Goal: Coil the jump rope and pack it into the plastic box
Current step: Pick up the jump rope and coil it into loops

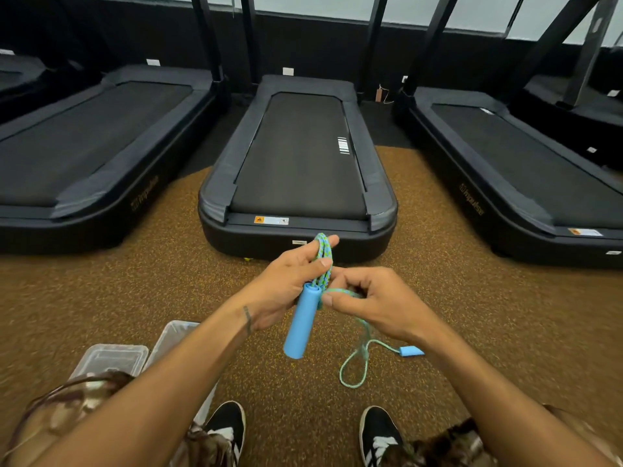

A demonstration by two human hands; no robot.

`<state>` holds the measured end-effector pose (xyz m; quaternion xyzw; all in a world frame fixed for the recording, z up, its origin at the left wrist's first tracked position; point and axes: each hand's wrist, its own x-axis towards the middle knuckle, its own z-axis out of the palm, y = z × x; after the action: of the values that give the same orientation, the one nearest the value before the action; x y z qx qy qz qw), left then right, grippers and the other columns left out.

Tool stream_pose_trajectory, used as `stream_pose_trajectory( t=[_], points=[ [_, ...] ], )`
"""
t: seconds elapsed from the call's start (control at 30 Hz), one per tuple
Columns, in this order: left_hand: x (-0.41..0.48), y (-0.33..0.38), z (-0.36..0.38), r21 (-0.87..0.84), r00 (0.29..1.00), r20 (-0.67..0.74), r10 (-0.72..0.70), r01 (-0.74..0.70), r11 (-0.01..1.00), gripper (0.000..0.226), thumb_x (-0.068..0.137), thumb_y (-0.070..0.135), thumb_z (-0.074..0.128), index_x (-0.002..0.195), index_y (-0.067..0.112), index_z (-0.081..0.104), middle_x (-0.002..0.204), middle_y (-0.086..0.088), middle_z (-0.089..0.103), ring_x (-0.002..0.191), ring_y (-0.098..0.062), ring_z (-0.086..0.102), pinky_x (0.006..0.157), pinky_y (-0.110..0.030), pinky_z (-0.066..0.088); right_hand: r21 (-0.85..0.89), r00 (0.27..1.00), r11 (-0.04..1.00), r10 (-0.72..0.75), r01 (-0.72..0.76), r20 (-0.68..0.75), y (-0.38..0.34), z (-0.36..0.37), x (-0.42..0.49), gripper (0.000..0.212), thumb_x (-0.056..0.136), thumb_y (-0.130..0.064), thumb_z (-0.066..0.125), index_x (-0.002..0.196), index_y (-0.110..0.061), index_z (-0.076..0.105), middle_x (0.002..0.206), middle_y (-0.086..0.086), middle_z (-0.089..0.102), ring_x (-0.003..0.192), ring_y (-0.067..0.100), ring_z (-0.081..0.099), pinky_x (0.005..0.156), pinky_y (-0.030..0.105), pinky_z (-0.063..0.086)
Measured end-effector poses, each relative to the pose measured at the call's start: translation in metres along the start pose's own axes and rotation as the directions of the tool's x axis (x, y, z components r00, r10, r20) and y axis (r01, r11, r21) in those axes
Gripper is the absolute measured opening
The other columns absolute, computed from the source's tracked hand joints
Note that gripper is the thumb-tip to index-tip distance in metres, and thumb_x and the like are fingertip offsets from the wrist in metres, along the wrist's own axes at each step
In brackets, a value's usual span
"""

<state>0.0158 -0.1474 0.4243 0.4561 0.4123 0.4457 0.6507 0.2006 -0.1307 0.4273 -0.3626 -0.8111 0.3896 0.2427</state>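
The left hand's fingers (326,243) are curled round several loops of the green-and-blue braided jump rope (323,254), with the thumb pressing the strands against them. The blue handle (301,325) hangs tilted from that grip, its top at the palm and its lower end pointing towards the near floor. Just right of it, the right hand's fingers (338,301) pinch a strand of the same rope where it leaves the handle's top. The left hand (286,284) and the right hand (381,303) are close together, almost touching, held in the air above the floor.

From the right-hand pinch the rope drops behind that hand, so part of it is hidden. It lies in a loose loop on the brown speckled floor (472,298) and ends at the second handle (411,351), which lies beside the right forearm.

At the near left, two clear plastic pieces sit on the floor: the plastic box (111,357) and a second clear piece (172,332) just right of it. The left forearm crosses over both. Black shoes (226,429) with white laces show at the near edge.

Beyond the hands, the middle treadmill (300,156) has its near end just past the raised loops. More treadmills stand to its left and right.
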Motion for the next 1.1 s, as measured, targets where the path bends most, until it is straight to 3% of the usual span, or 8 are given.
stream_pose_trajectory(
  t=[0.1,0.27,0.37,0.47,0.67,0.83,0.97,1.1],
  points=[
    [-0.001,-0.004,0.004,-0.022,0.999,0.025,-0.031,0.031,0.999,0.043,0.1,0.012,0.052,0.143,0.022,0.05,0.12,-0.01,0.07,0.102,-0.026,0.066,0.082,-0.037,0.057,0.033,0.997,0.999,-0.023,0.026,-0.073,-0.001,-0.006,0.004,0.013,0.088,-0.032,0.075,0.08,-0.022,0.073,0.063,-0.01,0.063,0.058,0.003,0.045,0.057,0.028,0.037],
    [-0.004,-0.009,0.009,-0.062,0.994,0.108,-0.033,0.04,0.997,0.039,0.099,0.008,0.051,0.139,0.012,0.055,0.133,-0.009,0.065,0.11,-0.031,0.068,0.087,-0.039,0.06,0.111,0.991,0.992,-0.039,0.053,-0.125,0.006,-0.008,0.01,0.004,0.089,-0.032,0.073,0.085,-0.031,0.072,0.078,-0.014,0.069,0.071,0.002,0.058,0.071,0.028,0.052],
    [-0.006,-0.008,0.01,-0.108,0.993,0.101,-0.062,0.073,0.991,0.038,0.096,0.01,0.053,0.133,0.007,0.059,0.125,-0.02,0.068,0.098,-0.029,0.072,0.084,-0.039,0.061,0.112,0.984,0.992,-0.033,0.053,-0.175,0.013,-0.005,0.011,0.009,0.087,-0.034,0.075,0.088,-0.026,0.072,0.082,-0.005,0.074,0.072,0.013,0.063,0.071,0.04,0.053],
    [-0.006,-0.009,0.009,-0.165,0.991,0.102,-0.09,0.106,0.981,0.032,0.099,0.01,0.049,0.127,0.004,0.063,0.115,-0.035,0.065,0.089,-0.033,0.072,0.085,-0.043,0.06,0.147,0.98,0.987,-0.038,0.068,-0.197,0.015,-0.006,0.012,0.014,0.085,-0.035,0.075,0.091,-0.023,0.072,0.091,0.003,0.075,0.088,0.03,0.069,0.08,0.051,0.055],
    [-0.004,-0.007,0.008,-0.239,0.982,0.159,-0.102,0.138,0.961,0.039,0.101,0.018,0.042,0.133,0.0,0.057,0.103,-0.034,0.067,0.086,-0.036,0.072,0.086,-0.046,0.058,0.182,0.971,0.98,-0.032,0.077,-0.238,0.019,-0.004,0.018,0.021,0.08,-0.035,0.077,0.087,-0.017,0.069,0.081,0.016,0.066,0.072,0.018,0.055,0.069,0.042,0.049],
    [-0.002,-0.002,0.01,-0.213,0.985,0.13,-0.115,0.141,0.967,0.037,0.099,0.022,0.041,0.124,0.005,0.062,0.081,-0.024,0.073,0.076,-0.036,0.073,0.082,-0.042,0.059,0.172,0.953,0.983,-0.007,0.062,-0.303,0.02,-0.009,0.027,0.017,0.077,-0.035,0.08,0.082,-0.024,0.068,0.075,-0.001,0.06,0.069,0.011,0.05,0.065,0.037,0.045],
    [-0.002,-0.004,0.008,-0.216,0.978,0.129,-0.164,0.189,0.958,0.036,0.102,0.024,0.037,0.126,0.006,0.058,0.08,-0.024,0.074,0.075,-0.037,0.074,0.082,-0.044,0.06,0.137,0.947,0.989,-0.004,0.051,-0.322,0.021,-0.01,0.032,0.019,0.074,-0.048,0.074,0.082,-0.031,0.07,0.09,0.011,0.064,0.083,0.03,0.063,0.078,0.05,0.055],
    [-0.002,-0.006,0.003,-0.212,0.966,0.16,-0.205,0.237,0.948,0.045,0.098,0.028,0.042,0.136,0.006,0.052,0.081,-0.024,0.073,0.079,-0.039,0.074,0.088,-0.049,0.057,0.212,0.955,0.973,-0.022,0.088,-0.295,0.026,-0.009,0.034,0.009,0.081,-0.032,0.079,0.083,-0.028,0.071,0.094,0.022,0.06,0.083,0.034,0.066,0.078,0.046,0.06]
  ],
)
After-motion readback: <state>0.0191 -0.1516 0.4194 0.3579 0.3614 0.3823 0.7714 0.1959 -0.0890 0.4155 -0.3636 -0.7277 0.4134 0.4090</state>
